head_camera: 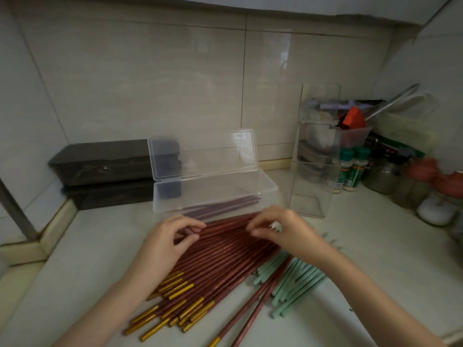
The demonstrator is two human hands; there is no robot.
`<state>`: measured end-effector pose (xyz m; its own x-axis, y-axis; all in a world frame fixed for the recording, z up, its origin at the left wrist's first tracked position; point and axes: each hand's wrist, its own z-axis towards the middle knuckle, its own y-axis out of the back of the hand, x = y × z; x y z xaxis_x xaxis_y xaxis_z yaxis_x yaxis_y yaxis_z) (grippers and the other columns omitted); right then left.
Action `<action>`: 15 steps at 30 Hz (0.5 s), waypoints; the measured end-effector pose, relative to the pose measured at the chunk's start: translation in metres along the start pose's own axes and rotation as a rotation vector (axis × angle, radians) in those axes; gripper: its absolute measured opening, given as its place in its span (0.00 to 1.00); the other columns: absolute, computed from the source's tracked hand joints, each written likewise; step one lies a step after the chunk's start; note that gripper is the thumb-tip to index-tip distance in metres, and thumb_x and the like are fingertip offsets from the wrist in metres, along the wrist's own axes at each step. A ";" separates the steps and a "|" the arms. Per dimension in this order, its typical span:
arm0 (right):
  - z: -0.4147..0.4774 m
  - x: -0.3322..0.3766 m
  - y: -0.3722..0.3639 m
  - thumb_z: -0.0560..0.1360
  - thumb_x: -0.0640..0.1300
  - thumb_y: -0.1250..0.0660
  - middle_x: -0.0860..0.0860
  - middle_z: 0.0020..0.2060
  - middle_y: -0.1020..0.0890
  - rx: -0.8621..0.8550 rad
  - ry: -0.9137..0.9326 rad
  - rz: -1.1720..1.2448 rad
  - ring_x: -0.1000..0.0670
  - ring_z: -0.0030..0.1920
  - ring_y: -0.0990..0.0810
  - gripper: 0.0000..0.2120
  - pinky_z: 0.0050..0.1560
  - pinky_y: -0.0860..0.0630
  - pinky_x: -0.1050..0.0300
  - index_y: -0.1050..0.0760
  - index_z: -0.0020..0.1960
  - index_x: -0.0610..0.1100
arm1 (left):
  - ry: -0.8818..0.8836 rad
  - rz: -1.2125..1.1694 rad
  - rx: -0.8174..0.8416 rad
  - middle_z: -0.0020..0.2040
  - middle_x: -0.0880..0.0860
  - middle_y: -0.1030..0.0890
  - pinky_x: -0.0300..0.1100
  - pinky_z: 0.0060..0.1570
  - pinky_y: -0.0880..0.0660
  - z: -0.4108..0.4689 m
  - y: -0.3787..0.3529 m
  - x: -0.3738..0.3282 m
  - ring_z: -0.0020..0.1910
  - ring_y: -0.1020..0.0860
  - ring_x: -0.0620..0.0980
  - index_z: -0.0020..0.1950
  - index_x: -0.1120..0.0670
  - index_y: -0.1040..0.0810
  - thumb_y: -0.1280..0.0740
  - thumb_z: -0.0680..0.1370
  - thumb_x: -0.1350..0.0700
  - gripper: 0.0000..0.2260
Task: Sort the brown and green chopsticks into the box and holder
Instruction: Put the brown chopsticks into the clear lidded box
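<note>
We see a pale counter (105, 246) bearing brown chopsticks (220, 261), green chopsticks (295, 284), a clear box (215, 194), a holder (313, 171), dark boxes (100, 161) and jars (380, 176).

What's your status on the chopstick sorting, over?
Left grip, right grip pinching brown chopsticks. Some already in clear box; clear holder empty. Green chopsticks beside, nothing blocking.

At 6 o'clock the brown chopsticks (225, 256) are reddish brown, with shiny gold at one end. At 5 o'clock the green chopsticks (298, 281) are pale mint. The box (218, 194) and holder (315, 171) are see-through. At 9 o'clock is a dark brown case (100, 161). At 3 o'clock the bottles (350, 169) have green caps.
</note>
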<state>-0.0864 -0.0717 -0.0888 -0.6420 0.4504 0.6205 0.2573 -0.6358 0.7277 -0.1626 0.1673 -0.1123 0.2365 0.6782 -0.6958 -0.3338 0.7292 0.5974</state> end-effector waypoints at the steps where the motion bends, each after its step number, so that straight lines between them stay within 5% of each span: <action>1: -0.006 -0.005 -0.005 0.71 0.42 0.29 0.55 0.42 0.20 0.071 0.014 -0.033 0.57 0.47 0.24 0.05 0.52 0.30 0.69 0.18 0.47 0.46 | -0.007 -0.007 -0.007 0.45 0.44 0.20 0.28 0.47 0.26 0.004 0.004 -0.003 0.46 0.22 0.38 0.46 0.45 0.19 0.29 0.70 0.63 0.13; 7: -0.015 -0.015 -0.016 0.72 0.47 0.30 0.55 0.45 0.24 0.183 0.036 -0.097 0.57 0.50 0.28 0.08 0.55 0.33 0.66 0.18 0.51 0.49 | -0.050 0.005 -0.037 0.44 0.45 0.19 0.24 0.45 0.27 0.050 0.023 -0.027 0.45 0.22 0.38 0.48 0.50 0.19 0.29 0.70 0.65 0.12; 15: -0.010 -0.016 -0.016 0.70 0.45 0.27 0.51 0.46 0.22 0.200 0.018 -0.021 0.54 0.50 0.26 0.05 0.57 0.30 0.57 0.18 0.46 0.48 | 0.146 0.091 0.155 0.40 0.48 0.19 0.33 0.48 0.26 0.117 0.022 0.003 0.41 0.22 0.39 0.50 0.55 0.19 0.28 0.70 0.65 0.11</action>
<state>-0.0875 -0.0745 -0.1134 -0.6611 0.4496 0.6006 0.3810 -0.4884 0.7850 -0.0627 0.1955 -0.0547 0.0735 0.7300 -0.6795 -0.2007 0.6782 0.7069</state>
